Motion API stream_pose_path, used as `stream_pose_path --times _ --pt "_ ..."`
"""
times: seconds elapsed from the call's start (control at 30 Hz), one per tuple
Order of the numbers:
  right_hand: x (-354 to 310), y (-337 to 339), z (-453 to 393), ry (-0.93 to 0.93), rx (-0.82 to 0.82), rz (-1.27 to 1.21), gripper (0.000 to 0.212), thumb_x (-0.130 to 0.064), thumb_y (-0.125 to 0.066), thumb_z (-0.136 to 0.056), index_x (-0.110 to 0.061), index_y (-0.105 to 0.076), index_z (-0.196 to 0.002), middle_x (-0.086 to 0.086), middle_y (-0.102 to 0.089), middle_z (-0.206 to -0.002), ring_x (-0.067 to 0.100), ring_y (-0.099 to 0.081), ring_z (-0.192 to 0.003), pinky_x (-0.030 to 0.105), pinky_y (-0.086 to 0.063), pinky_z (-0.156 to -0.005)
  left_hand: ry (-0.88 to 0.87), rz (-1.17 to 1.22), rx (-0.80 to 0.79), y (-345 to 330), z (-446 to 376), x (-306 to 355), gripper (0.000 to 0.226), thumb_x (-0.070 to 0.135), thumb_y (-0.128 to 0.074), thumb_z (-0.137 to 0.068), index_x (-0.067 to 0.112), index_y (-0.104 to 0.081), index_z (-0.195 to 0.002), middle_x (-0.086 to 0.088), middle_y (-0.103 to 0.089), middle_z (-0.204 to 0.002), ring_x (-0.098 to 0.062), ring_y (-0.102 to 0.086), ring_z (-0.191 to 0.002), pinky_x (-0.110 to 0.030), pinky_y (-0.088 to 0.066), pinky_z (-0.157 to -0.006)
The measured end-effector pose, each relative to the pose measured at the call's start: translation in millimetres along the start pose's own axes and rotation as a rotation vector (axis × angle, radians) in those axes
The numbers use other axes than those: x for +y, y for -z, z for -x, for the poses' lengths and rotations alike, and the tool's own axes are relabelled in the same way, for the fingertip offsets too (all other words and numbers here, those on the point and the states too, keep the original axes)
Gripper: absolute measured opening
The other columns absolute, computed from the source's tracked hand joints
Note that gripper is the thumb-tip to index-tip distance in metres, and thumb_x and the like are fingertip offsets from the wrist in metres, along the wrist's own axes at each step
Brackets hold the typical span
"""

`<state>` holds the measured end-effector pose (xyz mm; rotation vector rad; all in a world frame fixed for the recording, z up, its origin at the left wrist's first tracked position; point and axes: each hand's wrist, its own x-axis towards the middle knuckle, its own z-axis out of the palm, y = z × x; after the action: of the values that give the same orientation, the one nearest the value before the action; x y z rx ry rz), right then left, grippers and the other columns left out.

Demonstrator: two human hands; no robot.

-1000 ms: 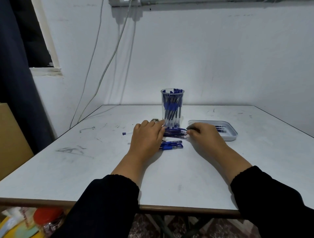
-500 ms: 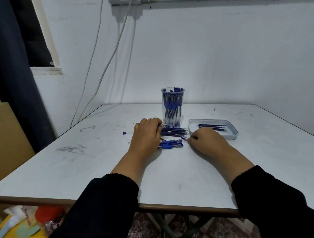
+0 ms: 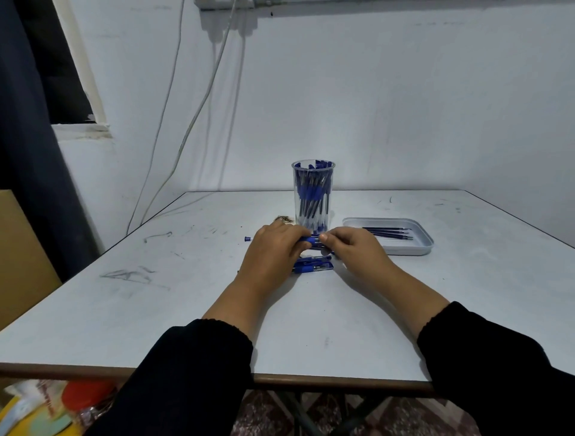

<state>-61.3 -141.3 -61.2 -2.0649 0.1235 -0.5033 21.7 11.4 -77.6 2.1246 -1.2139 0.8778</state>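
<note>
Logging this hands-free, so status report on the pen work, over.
Left hand and right hand both grip one blue pen between them. Loose pens lie on the table by the hands. Cup of pens close behind, tray to the right.

The left hand [image 3: 273, 253] and right hand [image 3: 353, 249] meet at the centre of the frame over a blue pen [image 3: 312, 240]. Only a short middle stretch of it shows; fingers cover both ends. Whether more pens lie beneath it cannot be told. The loose pens [image 3: 314, 267] just below have their left ends under the left hand. A small brown item [image 3: 283, 218] behind the left knuckles is too small to identify. Pens in the tumbler [image 3: 330, 186] overlap beyond counting. Both sleeves [image 3: 186, 379] run off the bottom edge. At lower left, blurred clutter [image 3: 46, 410] with a red lid [image 3: 87, 395] is cropped. A wall fixture [image 3: 227, 3] is cut by the top edge
</note>
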Motion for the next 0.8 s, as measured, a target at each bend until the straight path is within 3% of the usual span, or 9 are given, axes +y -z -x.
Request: stream_pose_path --times 0.1,0.17,0.27,0.3,0.37,0.5,0.6,0.73,0.8 --pt "-1.5 0.5 -0.2 -0.006 0.001 -0.125 0.008 -0.008 -0.066 -0.088 -0.015 -0.067 -0.086 0.002 -0.066 -0.079 -0.006 -0.056 -0.058 0.005 -0.040 -0.054 -0.006 -0.029 -0.012 -0.3 0.2 0.5 0.014 0.023 -0.059 -0.087 0.014 -0.068 -0.093 0.001 -0.067 -0.078 -0.021 -0.054 -0.077 -0.031 -0.037 -0.066" --pt "-2.7 0.8 1.2 -0.002 -0.003 -0.193 0.019 0.005 -0.069 -0.082 -0.012 -0.065 -0.091 0.004 -0.066 -0.082 -0.006 -0.058 -0.058 0.006 -0.043 -0.056 -0.004 -0.040 -0.009 0.1 -0.2 1.4 0.014 0.023 -0.058 -0.087 0.014 -0.068 -0.092 0.001 -0.067 -0.079 -0.021 -0.053 -0.077 -0.030 -0.036 -0.066" --pt "-1.6 -0.2 1.2 -0.038 -0.011 -0.204 0.016 -0.009 -0.071 -0.085 -0.013 -0.066 -0.100 0.006 -0.068 -0.087 0.000 -0.061 -0.067 0.008 -0.046 -0.059 -0.005 -0.043 0.000 0.8 -0.7 2.2 0.012 0.020 -0.059 -0.088 0.014 -0.068 -0.093 0.000 -0.068 -0.080 -0.021 -0.054 -0.077 -0.029 -0.034 -0.066" --pt "-1.5 -0.7 1.2 -0.055 -0.011 -0.184 0.009 -0.017 -0.067 -0.090 -0.013 -0.067 -0.098 0.006 -0.068 -0.085 0.001 -0.061 -0.067 0.007 -0.045 -0.058 -0.009 -0.045 0.001 1.0 -0.7 2.4 0.013 0.020 -0.059 -0.088 0.014 -0.068 -0.094 0.000 -0.068 -0.081 -0.021 -0.054 -0.077 -0.029 -0.035 -0.066" --pt "0.6 -1.7 0.5 -0.059 -0.011 -0.124 0.018 -0.026 -0.057 -0.096 -0.014 -0.068 -0.088 0.003 -0.067 -0.078 -0.004 -0.055 -0.058 0.006 -0.041 -0.053 -0.017 -0.050 -0.001 1.0 -0.1 2.5 0.014 0.021 -0.059 -0.087 0.013 -0.068 -0.094 -0.001 -0.068 -0.080 -0.022 -0.054 -0.076 -0.030 -0.037 -0.066" --pt "-0.2 -1.4 0.7 -0.036 0.002 -0.181 0.008 -0.011 -0.063 -0.092 -0.013 -0.067 -0.086 0.006 -0.066 -0.078 0.001 -0.057 -0.061 0.008 -0.042 -0.055 -0.022 -0.066 0.010 0.7 0.3 2.2 0.013 0.021 -0.060 -0.086 0.012 -0.068 -0.091 0.000 -0.066 -0.076 -0.022 -0.054 -0.074 -0.027 -0.033 -0.065" --pt "-1.8 -0.7 1.0 -0.025 -0.012 -0.251 0.016 0.001 -0.069 -0.084 -0.014 -0.066 -0.092 0.007 -0.066 -0.081 0.001 -0.062 -0.063 0.008 -0.044 -0.056 -0.022 -0.068 0.017 0.0 -0.3 1.7 0.012 0.020 -0.061 -0.086 0.013 -0.068 -0.091 0.000 -0.067 -0.077 -0.021 -0.054 -0.074 -0.027 -0.033 -0.065" --pt "-3.8 -0.9 2.0 -0.059 -0.003 -0.235 0.006 -0.019 -0.063 -0.092 -0.014 -0.067 -0.090 0.004 -0.067 -0.078 0.005 -0.060 -0.066 0.007 -0.043 -0.054 -0.022 -0.061 0.016 0.1 -0.1 1.2 0.013 0.020 -0.060 -0.086 0.013 -0.069 -0.092 0.000 -0.069 -0.079 -0.021 -0.056 -0.075 -0.029 -0.036 -0.066" --pt "-1.2 -1.8 0.9 -0.078 0.008 -0.191 0.023 -0.025 -0.056 -0.097 -0.011 -0.068 -0.083 0.005 -0.067 -0.073 -0.001 -0.053 -0.053 0.008 -0.041 -0.052 -0.022 -0.071 0.014 0.8 -0.1 1.4 0.014 0.021 -0.059 -0.085 0.012 -0.069 -0.092 0.000 -0.069 -0.079 -0.022 -0.056 -0.074 -0.029 -0.037 -0.066"
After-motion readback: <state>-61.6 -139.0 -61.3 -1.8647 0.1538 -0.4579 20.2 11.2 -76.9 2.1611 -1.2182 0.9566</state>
